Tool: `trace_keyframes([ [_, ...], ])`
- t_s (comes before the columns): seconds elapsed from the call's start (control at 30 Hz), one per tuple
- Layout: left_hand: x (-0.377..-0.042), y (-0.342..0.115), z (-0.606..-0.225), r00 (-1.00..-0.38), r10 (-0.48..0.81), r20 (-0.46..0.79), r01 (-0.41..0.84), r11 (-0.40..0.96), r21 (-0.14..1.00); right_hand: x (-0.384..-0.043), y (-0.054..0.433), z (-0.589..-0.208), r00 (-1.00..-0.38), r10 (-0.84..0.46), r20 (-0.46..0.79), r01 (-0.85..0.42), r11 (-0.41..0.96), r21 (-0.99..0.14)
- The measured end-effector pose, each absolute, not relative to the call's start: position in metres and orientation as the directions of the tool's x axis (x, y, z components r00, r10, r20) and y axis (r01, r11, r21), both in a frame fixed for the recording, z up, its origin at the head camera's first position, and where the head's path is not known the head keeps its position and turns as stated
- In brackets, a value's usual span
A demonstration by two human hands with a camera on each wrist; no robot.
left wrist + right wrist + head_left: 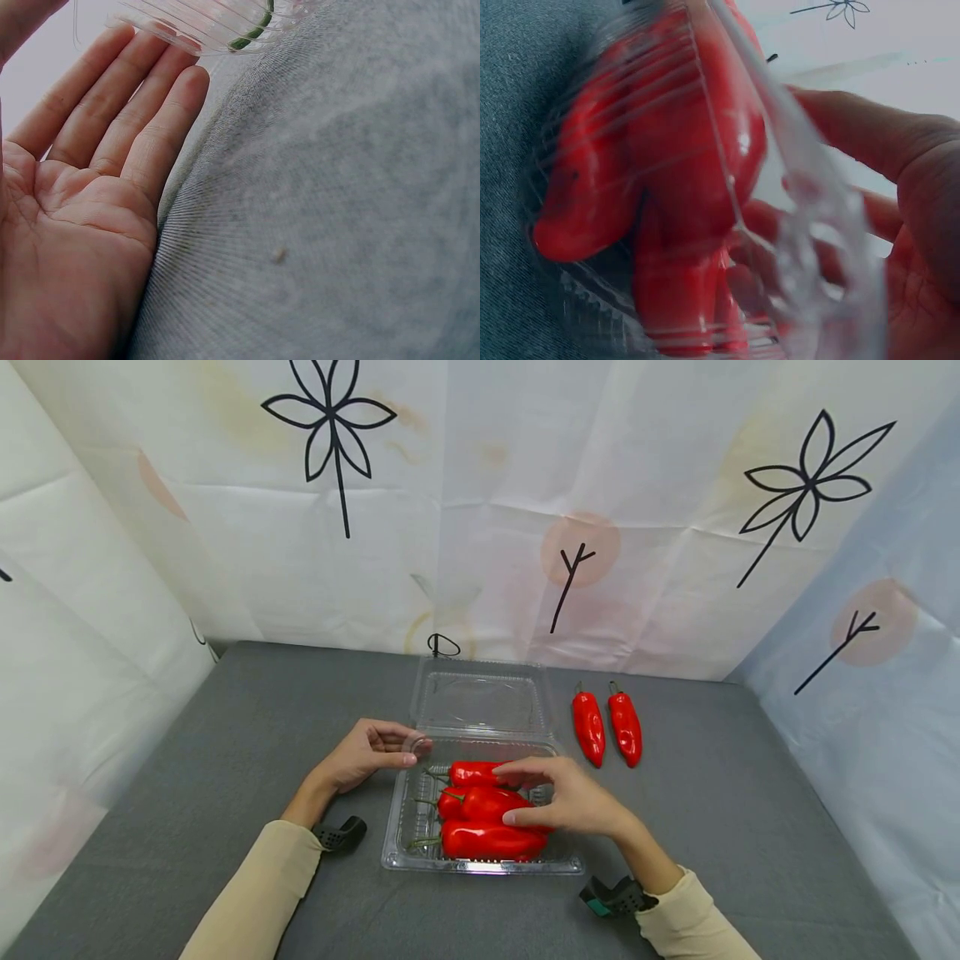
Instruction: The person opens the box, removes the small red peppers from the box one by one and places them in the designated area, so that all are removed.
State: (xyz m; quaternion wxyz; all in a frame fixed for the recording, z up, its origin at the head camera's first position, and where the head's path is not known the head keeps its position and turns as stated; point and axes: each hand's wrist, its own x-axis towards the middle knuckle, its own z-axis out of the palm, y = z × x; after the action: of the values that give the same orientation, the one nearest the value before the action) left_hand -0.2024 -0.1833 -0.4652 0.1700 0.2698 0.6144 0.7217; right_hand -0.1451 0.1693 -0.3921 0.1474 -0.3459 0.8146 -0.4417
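Observation:
A clear plastic clamshell box (pixel 397 852) lies with its lid (pixel 483 697) folded back. Several red peppers (pixel 491 841) with green stems are inside, some resting on others. My left hand (pixel 367 756) is at the box's back left corner; its nearly straight fingertips touch the plastic edge in the left wrist view. Over the peppers, my right hand (pixel 577 797) has thumb and fingers spread around the middle pepper (pixel 483 806), without a visible firm grip. In the right wrist view, the box wall blurs the contact between fingers (pixel 829 259) and peppers.
Two more red peppers (pixel 588 727) lie side by side on the grey table (pixel 300 693), right of the lid. Pale printed curtains (pixel 480 568) enclose the table's back and sides. Each wrist wears a black band (pixel 341 835).

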Motion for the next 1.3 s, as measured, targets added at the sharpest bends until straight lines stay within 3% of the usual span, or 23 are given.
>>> trace_keyframes([
  [0.47,-0.2029,-0.1839,-0.4654,-0.793,0.58,0.187,0.088,-0.194,0.977,-0.1422,0.1651,-0.3898,-0.684,-0.729,-0.014,-0.439,0.427,-0.79],
  [1.3,-0.2016,-0.1828,-0.4641,-0.802,0.573,0.171,0.098,-0.156,0.983,-0.146,0.168,-0.3919,-0.64,-0.768,0.022,-0.448,0.35,-0.823],
])
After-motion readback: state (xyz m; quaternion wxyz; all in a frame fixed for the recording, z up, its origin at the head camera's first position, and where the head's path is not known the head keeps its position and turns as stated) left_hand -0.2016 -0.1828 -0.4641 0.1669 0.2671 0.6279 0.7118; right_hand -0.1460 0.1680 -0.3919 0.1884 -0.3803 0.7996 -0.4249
